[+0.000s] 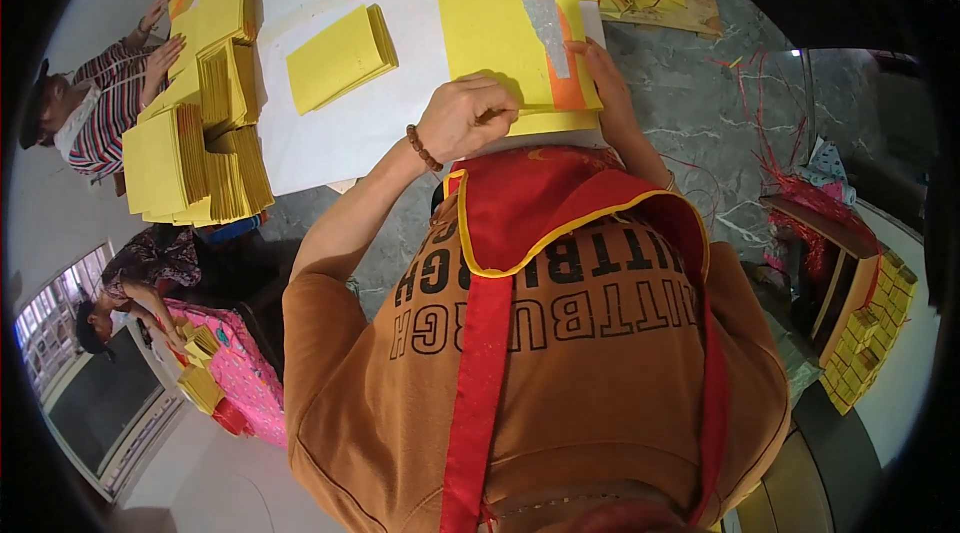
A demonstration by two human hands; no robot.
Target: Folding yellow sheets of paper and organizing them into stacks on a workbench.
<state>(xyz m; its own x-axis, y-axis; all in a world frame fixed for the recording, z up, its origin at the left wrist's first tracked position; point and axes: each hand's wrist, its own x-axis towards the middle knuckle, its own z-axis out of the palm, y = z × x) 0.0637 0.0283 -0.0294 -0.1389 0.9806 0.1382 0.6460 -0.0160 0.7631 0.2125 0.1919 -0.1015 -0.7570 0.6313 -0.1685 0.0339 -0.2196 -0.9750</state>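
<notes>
A stack of yellow joss paper (490,23) lies before me on the white-covered table. Its top sheet carries an orange strip (567,93) and a torn-edged silver foil patch (545,33). My left hand (468,118), with a beaded bracelet at the wrist, is closed at the paper's near left corner, finger and thumb pinching the near edge. Along the right edge lies my right hand (608,83), its fingers stretched out and touching the orange strip; its thumb is hidden. A yellow layer shows below the top sheet's near edge.
A folded yellow paper bundle (343,58) lies left on the white table (415,43). More stacks (165,163) line its left edge, where a person in stripes (105,103) works. Another person (140,283) handles yellow paper. Right, red strings (770,153) hang near a wooden frame (845,283).
</notes>
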